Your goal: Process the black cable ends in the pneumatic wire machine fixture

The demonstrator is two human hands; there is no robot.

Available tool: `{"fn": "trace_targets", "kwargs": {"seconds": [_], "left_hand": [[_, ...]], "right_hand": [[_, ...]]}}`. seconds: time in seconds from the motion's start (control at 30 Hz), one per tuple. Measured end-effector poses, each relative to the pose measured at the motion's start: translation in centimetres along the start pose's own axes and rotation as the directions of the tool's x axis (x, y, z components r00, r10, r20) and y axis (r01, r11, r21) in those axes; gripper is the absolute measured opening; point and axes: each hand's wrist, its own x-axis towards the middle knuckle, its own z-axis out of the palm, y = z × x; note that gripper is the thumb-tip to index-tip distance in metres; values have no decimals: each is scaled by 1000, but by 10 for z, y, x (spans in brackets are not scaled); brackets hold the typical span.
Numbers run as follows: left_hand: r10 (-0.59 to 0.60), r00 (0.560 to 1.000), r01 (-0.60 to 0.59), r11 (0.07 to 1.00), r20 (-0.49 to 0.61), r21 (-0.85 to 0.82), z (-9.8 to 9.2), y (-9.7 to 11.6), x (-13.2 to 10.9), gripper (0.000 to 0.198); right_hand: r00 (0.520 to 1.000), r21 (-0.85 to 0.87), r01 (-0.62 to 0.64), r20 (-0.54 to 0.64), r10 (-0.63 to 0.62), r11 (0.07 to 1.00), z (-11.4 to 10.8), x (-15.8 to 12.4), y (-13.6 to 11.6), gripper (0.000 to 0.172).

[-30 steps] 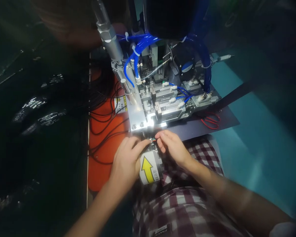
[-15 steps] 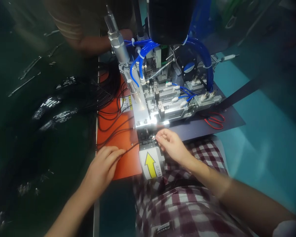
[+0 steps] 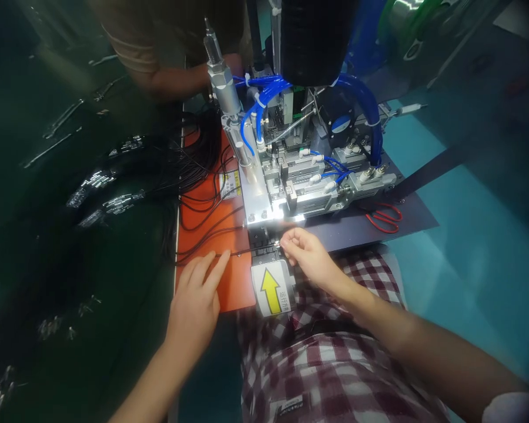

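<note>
And your right hand (image 3: pixel 306 252) pinches the black cable (image 3: pixel 247 251) by its wire end, just past the orange board's (image 3: pixel 235 288) right edge, while your left hand (image 3: pixel 198 294) spreads its fingers, tips down along that cable over the board's near side!

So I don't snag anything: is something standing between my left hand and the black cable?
Nothing visible: your left hand has its fingertips at the black cable, above the orange board; your right hand pinches near the cable's end.
</note>
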Motion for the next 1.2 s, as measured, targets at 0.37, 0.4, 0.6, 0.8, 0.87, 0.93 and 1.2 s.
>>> {"fn": "trace_targets", "kwargs": {"seconds": [0.37,0.4,0.6,0.8,0.87,0.93,1.2], "left_hand": [[-104,992,92,983,-70,-160,9,3,-2,48],[-112,991,98,980,-71,-175,9,4,-2,48],[-123,988,102,972,-92,-211,11,4,-6,47],[-118,989,90,958,-90,-273,15,-10,17,47],[-115,989,81,948,-93,-307,20,-21,35,47],[-113,989,73,936,-96,-345,24,-29,51,47],[-179,983,153,916,-36,-372,8,-13,51,44]], "right_hand": [[987,-53,-25,-157,17,998,-24,-36,8,36],[984,-61,-45,-176,34,997,-30,-44,13,37],[966,-65,-141,-226,123,988,-54,-69,45,38],[963,-63,-177,-219,159,982,-53,-78,53,42],[964,-67,-178,-212,160,982,-51,-81,54,43],[967,-73,-174,-200,157,982,-49,-84,56,44],[977,-178,-205,-88,192,962,-52,-107,69,48]]}}
